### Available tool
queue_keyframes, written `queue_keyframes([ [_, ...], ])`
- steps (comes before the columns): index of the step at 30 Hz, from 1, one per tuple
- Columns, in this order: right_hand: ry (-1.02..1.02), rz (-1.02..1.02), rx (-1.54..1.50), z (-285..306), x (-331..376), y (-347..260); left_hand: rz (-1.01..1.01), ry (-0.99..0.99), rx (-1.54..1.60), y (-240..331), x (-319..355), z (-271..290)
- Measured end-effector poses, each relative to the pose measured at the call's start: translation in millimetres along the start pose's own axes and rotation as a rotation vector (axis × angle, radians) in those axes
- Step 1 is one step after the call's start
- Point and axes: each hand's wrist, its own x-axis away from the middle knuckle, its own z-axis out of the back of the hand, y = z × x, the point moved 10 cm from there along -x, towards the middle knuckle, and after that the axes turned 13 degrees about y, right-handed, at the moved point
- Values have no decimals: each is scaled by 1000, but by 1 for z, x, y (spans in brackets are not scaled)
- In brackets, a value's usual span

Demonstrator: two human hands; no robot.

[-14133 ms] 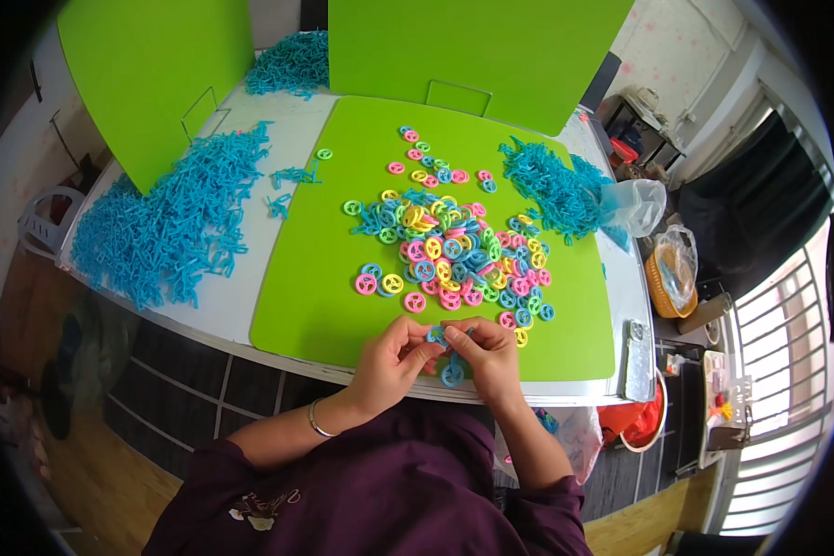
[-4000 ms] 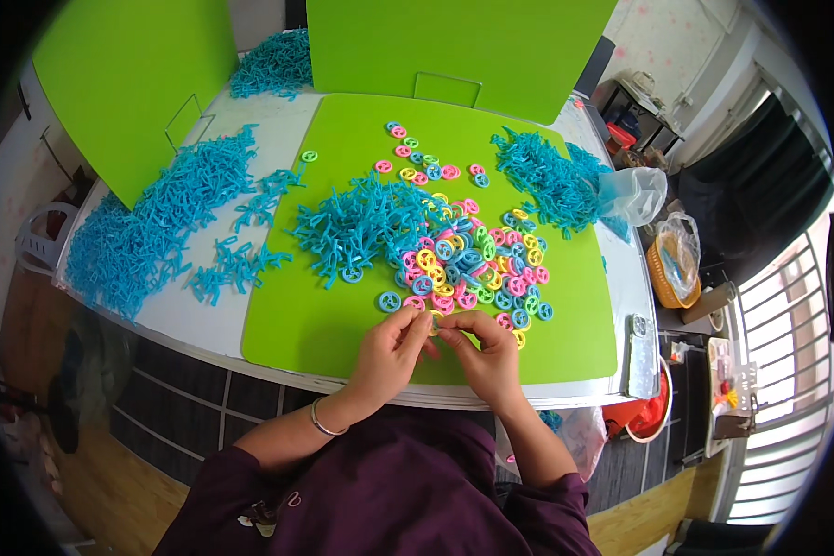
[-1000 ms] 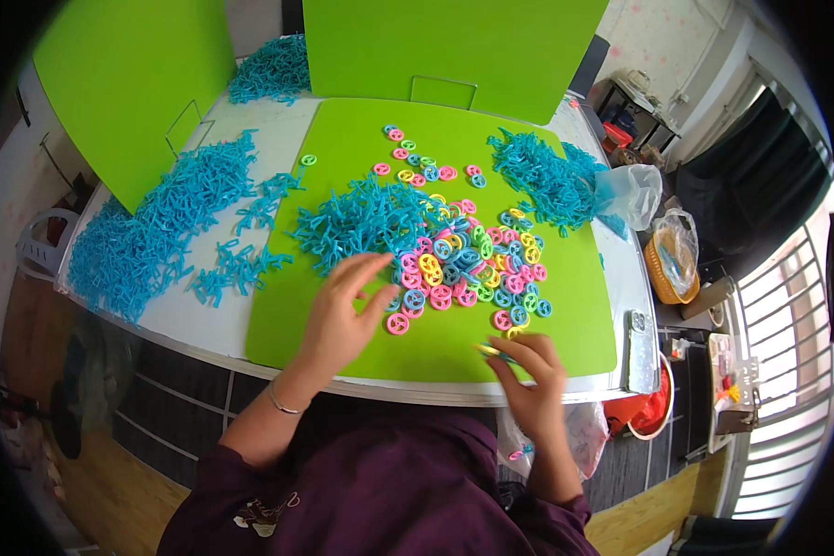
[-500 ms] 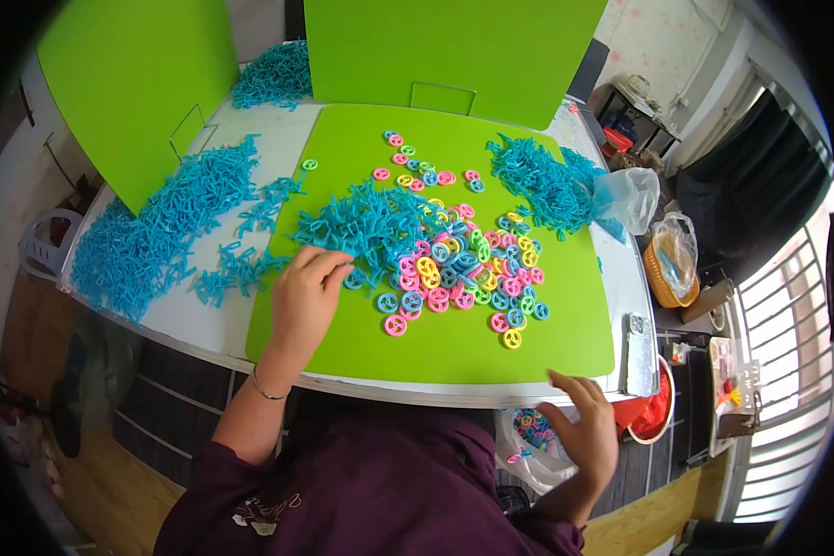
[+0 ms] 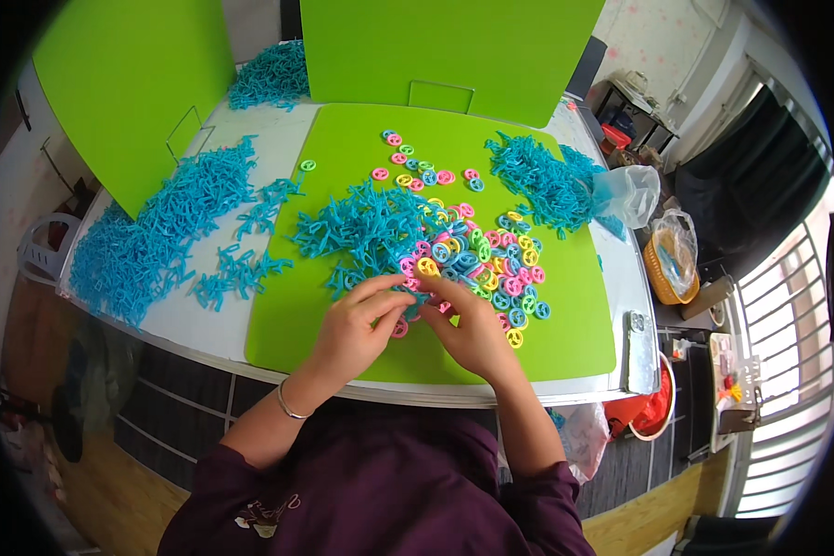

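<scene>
Dark maroon top with pushed-up sleeves, pale chest print, thin silver bracelet (image 5: 287,405) on left wrist.

The left hand (image 5: 357,324) and right hand (image 5: 473,329) meet fingertip to fingertip, covering whatever small piece lies between them. Rings in the coloured ring pile (image 5: 486,264) are too small to tell apart in detail.

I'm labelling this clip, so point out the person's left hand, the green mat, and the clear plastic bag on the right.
left hand (image 5: 354,326), head view, on the back of the hand.
green mat (image 5: 565,320), head view, on a bare part near its right edge.
clear plastic bag (image 5: 628,193), head view, on its crumpled middle.
</scene>
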Motion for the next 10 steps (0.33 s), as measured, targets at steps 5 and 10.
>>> queue_keyframes([
  [5,-15,-62,105,4,4,22,29,98,-77,-12,-7,9],
  [10,57,24,-49,10,-1,-8,114,67,89,-17,-5,3],
])
